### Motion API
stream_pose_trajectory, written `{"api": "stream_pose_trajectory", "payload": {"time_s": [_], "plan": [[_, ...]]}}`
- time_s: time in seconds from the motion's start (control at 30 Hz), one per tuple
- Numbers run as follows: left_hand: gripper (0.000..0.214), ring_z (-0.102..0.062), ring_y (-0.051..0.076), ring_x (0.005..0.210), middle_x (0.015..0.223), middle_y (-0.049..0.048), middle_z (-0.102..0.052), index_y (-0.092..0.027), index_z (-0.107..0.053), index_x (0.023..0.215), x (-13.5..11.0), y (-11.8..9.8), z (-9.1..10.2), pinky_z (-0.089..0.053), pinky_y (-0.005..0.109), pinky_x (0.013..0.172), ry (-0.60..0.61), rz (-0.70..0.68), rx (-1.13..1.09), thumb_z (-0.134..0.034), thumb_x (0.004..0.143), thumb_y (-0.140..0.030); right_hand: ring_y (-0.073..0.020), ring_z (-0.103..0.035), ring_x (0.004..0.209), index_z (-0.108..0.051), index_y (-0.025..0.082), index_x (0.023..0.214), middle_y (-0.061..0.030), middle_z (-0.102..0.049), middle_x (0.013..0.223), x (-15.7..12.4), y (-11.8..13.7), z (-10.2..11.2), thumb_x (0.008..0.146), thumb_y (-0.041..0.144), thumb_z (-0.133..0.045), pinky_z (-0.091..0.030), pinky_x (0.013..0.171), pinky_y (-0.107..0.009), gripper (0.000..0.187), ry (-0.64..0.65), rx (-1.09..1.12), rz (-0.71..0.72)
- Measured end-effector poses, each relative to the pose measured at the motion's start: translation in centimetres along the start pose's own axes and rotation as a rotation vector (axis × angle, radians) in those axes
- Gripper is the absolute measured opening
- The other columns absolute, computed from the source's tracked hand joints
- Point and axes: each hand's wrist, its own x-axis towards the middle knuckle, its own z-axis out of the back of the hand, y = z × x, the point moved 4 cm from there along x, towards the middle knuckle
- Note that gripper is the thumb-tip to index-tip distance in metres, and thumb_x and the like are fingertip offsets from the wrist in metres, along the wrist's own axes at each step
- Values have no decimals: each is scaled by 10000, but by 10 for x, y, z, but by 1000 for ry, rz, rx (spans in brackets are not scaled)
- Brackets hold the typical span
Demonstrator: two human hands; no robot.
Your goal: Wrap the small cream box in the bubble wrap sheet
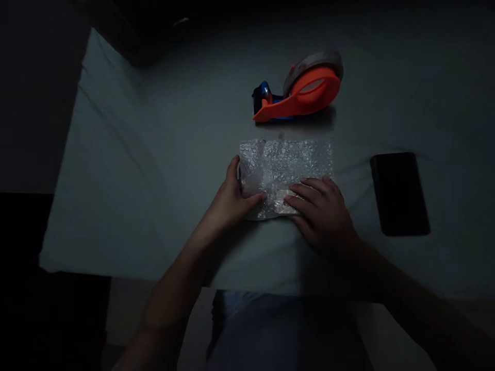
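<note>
A rectangular sheet of clear, glossy bubble wrap (297, 157) lies near the front edge of a surface (154, 170) draped in pale grey-green cloth, its left part bulging under the left hand (236, 196). That hand rests at the sheet's left edge with thumb and forefinger spread, the thumb on the wrap; its other fingers are hidden, so whether it pinches the plastic cannot be told. The right hand (323, 211) lies palm down, fingers slightly parted, over the sheet's front right part and a small, pale, blocky item (283, 202); whether it grips that item, or the item sits over or under a layer, is unclear. Beyond the sheet stands an orange-and-blue plastic tape dispenser (309, 100) carrying a roll of tape (325, 58). A black, rectangular phone (400, 195) lies apart, right of the right hand.
</note>
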Motion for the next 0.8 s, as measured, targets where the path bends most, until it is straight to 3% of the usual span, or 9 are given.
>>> {"api": "stream_pose_trajectory", "payload": {"time_s": [0.1, 0.3, 0.43, 0.53, 0.63, 0.7, 0.8], "plan": [[993, -667, 204, 894, 1030, 70, -660, -181, -170, 1468, -2, -6, -8, -544, 331, 786, 7, 45, -216, -743, 658, -210, -261, -557, 1116, -625, 192, 1110, -83, -670, 1204, 0, 2, 2, 842, 167, -594, -447, 911, -426, 272, -13, -40, -6], [693, -645, 128, 591, 753, 3, -665, -152, -320, 1391, -12, -23, -19, -504, 220, 530, 272, 166, -597, -639, 784, -253, -242, -576, 1055, -627, 190, 1105, -116, -648, 1230, 0, 3, 3, 844, 135, -565, -475, 855, -397, 273, -62, 14, 9], [631, -698, 149, 725, 945, 79, -717, -160, -338, 1370, -17, -28, -21, -547, 268, 669, 302, 97, -626, -610, 804, -216, -258, -558, 1068, -659, 179, 1002, -141, -615, 1190, -2, 1, 2, 816, 118, -555, -471, 875, -421, 222, -80, 64, -37], [402, -689, 136, 761, 990, 71, -714, -180, -484, 1227, -21, -31, -25, -543, 287, 736, 177, -99, -444, -575, 835, -182, -267, -547, 1036, -676, 198, 966, -112, -627, 1071, -2, 1, 3, 799, 140, -569, -453, 884, -444, 206, -95, 54, -68], [132, -658, 150, 850, 931, 42, -710, -182, -612, 965, -27, -38, -32, -511, 331, 850, 33, -509, -64, -584, 840, -151, -244, -559, 965, -673, 200, 935, -90, -643, 994, -2, 1, 4, 809, 148, -567, -455, 840, -411, 174, -104, 20, -58], [112, -633, 172, 944, 919, 37, -703, -186, -623, 924, -32, -39, -39, -468, 373, 948, -7, -769, 118, -593, 832, -128, -226, -577, 940, -662, 192, 916, -86, -650, 987, -1, 1, 5, 820, 143, -549, -462, 814, -389, 156, -94, 53, -24], [135, -607, 192, 1056, 977, 53, -690, -188, -604, 979, -31, -33, -45, -428, 419, 1027, -16, -886, 229, -568, 857, -143, -214, -607, 917, -648, 186, 919, -88, -660, 982, 1, -4, 15, 827, 171, -551, -475, 811, -387, 134, -107, 181, 8]]}}
